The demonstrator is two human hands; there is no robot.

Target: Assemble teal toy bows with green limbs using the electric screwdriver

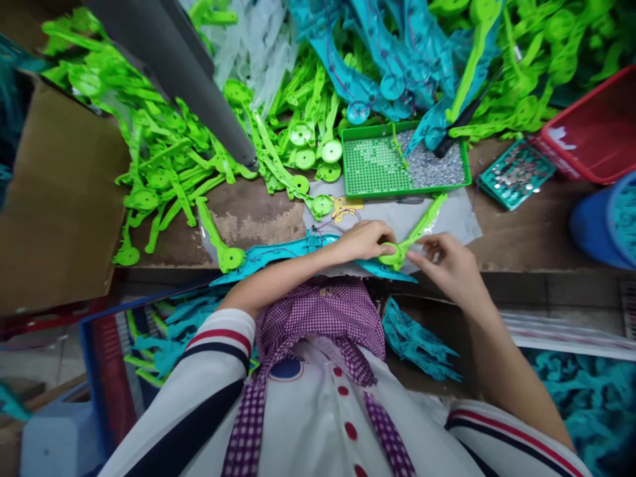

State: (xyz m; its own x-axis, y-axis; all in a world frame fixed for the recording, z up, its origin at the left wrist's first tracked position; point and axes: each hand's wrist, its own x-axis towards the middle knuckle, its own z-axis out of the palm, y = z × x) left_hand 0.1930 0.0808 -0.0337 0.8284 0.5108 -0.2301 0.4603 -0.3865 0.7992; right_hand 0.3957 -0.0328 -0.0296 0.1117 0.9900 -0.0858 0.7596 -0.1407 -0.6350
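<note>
Presently, your worn brown bench (521,232) carries heaped green parts (163,159) far left. The green tray (370,175) holds small silver pieces. Your left hand (365,240) and right hand (447,262) pinch a green arm (415,233) at near centre.

Bright, even light from overhead; soft shadows only. Strong wide-angle bending curves the frame's edges. The lower corners and far right blur slightly, while the centre stays fairly sharp.

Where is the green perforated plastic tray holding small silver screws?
In the head view, the green perforated plastic tray sits right of centre on the workbench, just beyond both hands, left of the small teal tray.
</note>
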